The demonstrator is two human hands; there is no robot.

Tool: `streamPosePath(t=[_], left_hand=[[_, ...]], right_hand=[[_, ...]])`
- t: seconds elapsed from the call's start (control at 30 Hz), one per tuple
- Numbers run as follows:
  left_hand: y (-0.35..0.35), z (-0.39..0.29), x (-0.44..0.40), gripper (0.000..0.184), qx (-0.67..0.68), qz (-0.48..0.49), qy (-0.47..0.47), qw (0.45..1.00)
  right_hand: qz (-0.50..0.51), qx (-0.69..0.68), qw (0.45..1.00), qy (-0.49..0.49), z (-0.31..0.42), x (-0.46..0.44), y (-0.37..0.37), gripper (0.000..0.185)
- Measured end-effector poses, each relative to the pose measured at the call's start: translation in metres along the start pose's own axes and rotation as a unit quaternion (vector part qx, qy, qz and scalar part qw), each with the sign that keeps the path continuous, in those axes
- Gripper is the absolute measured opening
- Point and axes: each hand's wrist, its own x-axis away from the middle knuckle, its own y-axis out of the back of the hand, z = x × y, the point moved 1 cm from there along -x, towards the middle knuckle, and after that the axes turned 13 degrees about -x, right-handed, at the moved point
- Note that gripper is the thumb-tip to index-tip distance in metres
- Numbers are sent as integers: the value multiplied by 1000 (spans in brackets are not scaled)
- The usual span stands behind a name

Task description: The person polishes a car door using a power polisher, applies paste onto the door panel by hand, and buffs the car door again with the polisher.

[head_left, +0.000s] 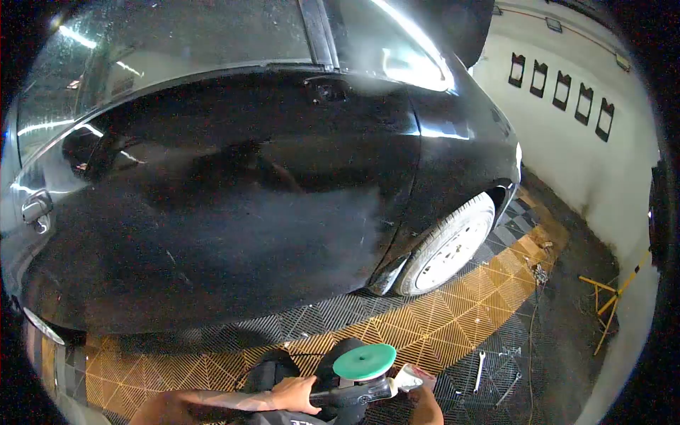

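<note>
A polisher [354,394] with a round green pad [364,362] facing up is at the bottom centre. My left hand [296,394] is wrapped round the polisher's body on its left side. Just right of the pad, my right hand [425,398] holds a small white container [409,378], whose tip lies close to the polisher's head. In front of me stands a dark car, its door [248,234] bearing a hazy, dull patch over the lower part. The pad and the door are apart.
The white front wheel [455,253] is right of the door. Black and yellow floor tiles [489,290] lie below. A wrench [480,372] and another tool [508,389] rest near a cable [531,347]. A yellow stand [608,301] is by the wall [559,156].
</note>
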Motion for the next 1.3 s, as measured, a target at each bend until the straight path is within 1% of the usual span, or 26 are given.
streamPosePath(t=[0.1, 0.13, 0.17, 0.2, 0.23, 0.3, 0.37, 0.43, 0.47, 0.5, 0.57, 0.63, 0.67, 0.7, 0.73, 0.8, 0.87, 0.9, 0.93, 0.97, 1.0, 1.07, 1.13, 1.17, 1.27, 1.3], left_hand=[[6, -1, -5, 105, -7, 8, -8, 1000], [8, -3, -5, 103, -5, 4, -10, 1000], [10, -5, -5, 102, -2, 0, -10, 1000], [11, -7, -6, 102, 1, -5, -8, 1000], [11, -7, -6, 101, 8, 1, -16, 1000], [11, -7, -4, 100, 16, 12, -19, 1000], [14, -11, -2, 98, 22, 7, -21, 1000], [-6, -6, -11, 98, 10, 16, -25, 1000], [-21, -2, -16, 100, 7, -15, -28, 999], [-12, -2, -16, 102, 0, -44, -36, 998], [7, -10, -15, 107, 0, -13, -40, 999], [20, -16, -20, 111, -10, 92, 2, 996], [1, -9, -23, 111, -7, 7, -26, 1000], [0, -9, -24, 111, -11, 6, -35, 999], [1, -12, -26, 111, -8, 12, -31, 999], [4, -18, -28, 110, -11, 26, -18, 999], [8, -22, -29, 109, -3, 45, -16, 999], [7, -22, -30, 107, 2, 63, -11, 998], [0, -17, -45, 103, -7, 192, -23, 981], [-75, 13, -59, 98, -8, -30, -60, 998], [-55, 3, -52, 97, 7, -7, -70, 997], [-10, -20, -34, 96, 25, 13, -80, 996], [1, -26, -29, 96, -5, 51, -50, 997], [-4, -24, -32, 96, -2, 47, -51, 998], [-31, -20, -35, 99, 7, -46, -71, 996], [-27, -22, -31, 99, 15, -48, -72, 996]], right_hand=[[45, 78, 994, 63, -13, -7, 18, 57], [78, 112, 985, 110, -27, -18, 30, 58], [134, 164, 955, 206, -54, -41, 60, 59], [87, 129, 983, 94, -31, -9, 42, 55], [57, 102, 993, 13, -19, 6, 36, 51], [30, 74, 995, -67, -7, 29, 30, 42], [18, 50, 993, -106, 1, 42, 25, 35], [6, 20, 992, -126, 11, 47, 17, 27], [-7, 3, 991, -133, 15, 48, 11, 24], [-21, -16, 990, -141, 20, 50, 5, 20], [-60, -65, 984, -156, 35, 56, -2, 15], [-82, -141, 974, -157, 57, 64, -7, 14], [-55, -206, 968, -134, 64, 66, -2, 16], [-26, -267, 957, -111, 71, 57, 16, 19], [-19, -278, 957, -82, 94, 58, 7, 19], [20, -282, 959, 0, 188, 74, -71, 21], [96, -268, 955, 78, 271, 88, -157, 26], [141, -246, 957, 64, 295, 72, -166, 30], [259, -191, 935, 149, 328, 85, -212, 44], [359, -180, 897, 184, 353, 86, -247, 54], [406, -209, 876, 156, 366, 78, -274, 60], [435, -73, 875, 199, 405, 88, -351, 77], [440, -66, 871, 208, 418, 94, -420, 78], [428, -55, 881, 195, 421, 93, -442, 82], [387, -22, 894, 226, 415, 79, -487, 87], [362, 10, 899, 246, 411, 70, -495, 92]])
